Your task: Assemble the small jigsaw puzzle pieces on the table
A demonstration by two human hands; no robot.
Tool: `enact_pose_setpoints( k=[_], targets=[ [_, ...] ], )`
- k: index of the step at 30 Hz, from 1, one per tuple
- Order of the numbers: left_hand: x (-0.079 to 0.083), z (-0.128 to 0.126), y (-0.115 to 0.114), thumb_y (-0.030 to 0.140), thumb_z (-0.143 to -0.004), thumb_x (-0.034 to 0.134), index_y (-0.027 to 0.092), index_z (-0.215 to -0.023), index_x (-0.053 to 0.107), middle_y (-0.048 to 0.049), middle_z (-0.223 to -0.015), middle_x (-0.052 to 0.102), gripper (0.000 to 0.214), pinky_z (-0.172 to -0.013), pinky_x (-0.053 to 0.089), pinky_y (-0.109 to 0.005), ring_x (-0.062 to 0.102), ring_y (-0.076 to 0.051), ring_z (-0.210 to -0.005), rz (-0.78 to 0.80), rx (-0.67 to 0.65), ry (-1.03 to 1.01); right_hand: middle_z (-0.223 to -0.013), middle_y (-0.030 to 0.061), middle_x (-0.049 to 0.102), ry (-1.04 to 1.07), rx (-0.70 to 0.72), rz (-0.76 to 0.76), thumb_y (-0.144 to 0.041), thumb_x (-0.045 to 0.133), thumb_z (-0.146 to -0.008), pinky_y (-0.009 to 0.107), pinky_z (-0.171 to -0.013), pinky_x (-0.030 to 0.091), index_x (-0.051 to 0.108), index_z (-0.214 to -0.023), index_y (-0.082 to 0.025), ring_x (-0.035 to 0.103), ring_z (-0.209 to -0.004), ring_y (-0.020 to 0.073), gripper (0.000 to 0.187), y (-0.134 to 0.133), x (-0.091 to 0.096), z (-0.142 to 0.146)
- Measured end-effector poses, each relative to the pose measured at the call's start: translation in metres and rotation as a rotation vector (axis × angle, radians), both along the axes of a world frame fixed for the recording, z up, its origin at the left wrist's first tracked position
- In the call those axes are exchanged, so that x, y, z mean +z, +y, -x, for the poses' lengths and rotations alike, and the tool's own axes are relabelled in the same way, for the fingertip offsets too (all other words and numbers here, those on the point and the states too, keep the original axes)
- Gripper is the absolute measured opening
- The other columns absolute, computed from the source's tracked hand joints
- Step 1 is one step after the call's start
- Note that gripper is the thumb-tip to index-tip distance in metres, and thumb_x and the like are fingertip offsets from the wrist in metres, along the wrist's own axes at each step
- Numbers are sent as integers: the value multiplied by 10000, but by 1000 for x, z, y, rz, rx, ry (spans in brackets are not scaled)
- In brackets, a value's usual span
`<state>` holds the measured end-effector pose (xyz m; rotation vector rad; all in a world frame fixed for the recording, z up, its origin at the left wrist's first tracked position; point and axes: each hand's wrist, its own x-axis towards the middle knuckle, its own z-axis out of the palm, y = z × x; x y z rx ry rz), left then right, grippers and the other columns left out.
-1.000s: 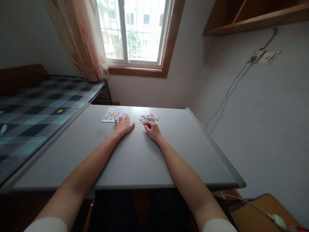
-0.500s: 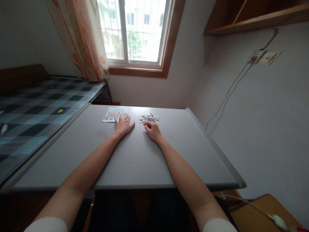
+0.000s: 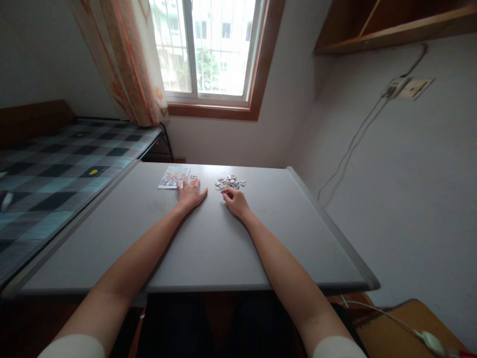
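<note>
My left hand (image 3: 191, 193) lies flat on the grey table (image 3: 208, 238), fingers spread, its fingertips touching the right edge of a colourful picture card (image 3: 173, 177). A few tiny puzzle pieces (image 3: 193, 177) lie just beyond those fingers. My right hand (image 3: 235, 200) rests with its fingers curled in a pinch at the near edge of a small heap of loose puzzle pieces (image 3: 229, 182). Whether a piece sits between the fingers is too small to see.
A bed with a checked cover (image 3: 55, 169) runs along the table's left side. A window (image 3: 208, 47) and curtain (image 3: 130, 59) are behind. The wall on the right carries a socket (image 3: 408, 88) and cable. A wooden surface with a white cord (image 3: 410, 325) is at lower right.
</note>
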<state>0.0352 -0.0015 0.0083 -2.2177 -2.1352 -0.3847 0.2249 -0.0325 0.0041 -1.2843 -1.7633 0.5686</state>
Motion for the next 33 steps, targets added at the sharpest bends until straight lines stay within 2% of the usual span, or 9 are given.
enact_pose_setpoints(
  k=[12, 18, 23, 29, 33],
  targets=[
    [-2, 1, 3, 556, -856, 291, 228, -1384, 408, -60, -1485, 323, 633, -1079, 97, -600, 90, -364, -1392, 26, -11, 0, -722, 8, 670, -5, -5, 1, -197, 520, -767, 242, -687, 450, 703, -855, -189, 581, -650, 130, 203, -2, 2, 0],
    [0, -1, -2, 538, -841, 354, 209, -1309, 490, -105, -1431, 396, 587, -1071, 125, -587, 187, -368, -1354, -75, 48, 11, -743, 12, 676, -4, -7, -7, -195, 523, -764, 244, -698, 450, 703, -860, -187, 583, -660, 131, 204, -2, 2, -2],
    [2, -1, -4, 530, -844, 362, 207, -1290, 501, -126, -1384, 442, 568, -1064, 148, -571, 223, -371, -1335, -61, 88, 12, -727, 11, 672, -1, -7, 0, -187, 521, -758, 243, -692, 448, 705, -861, -185, 580, -651, 132, 211, -3, 3, -2],
    [-1, 1, -1, 533, -842, 357, 211, -1279, 510, -118, -1389, 439, 564, -1063, 156, -580, 232, -372, -1332, -63, 74, 7, -728, 4, 672, -9, -11, 5, -192, 521, -761, 234, -694, 444, 704, -866, -184, 574, -651, 124, 211, -4, 4, -1],
    [-5, 3, 4, 525, -859, 304, 193, -1333, 463, -87, -1441, 387, 600, -1074, 148, -589, 203, -361, -1350, -43, -1, 16, -745, 5, 677, -22, -15, 8, -188, 518, -767, 229, -700, 441, 704, -871, -184, 577, -661, 122, 214, -4, 4, 0]
  ],
)
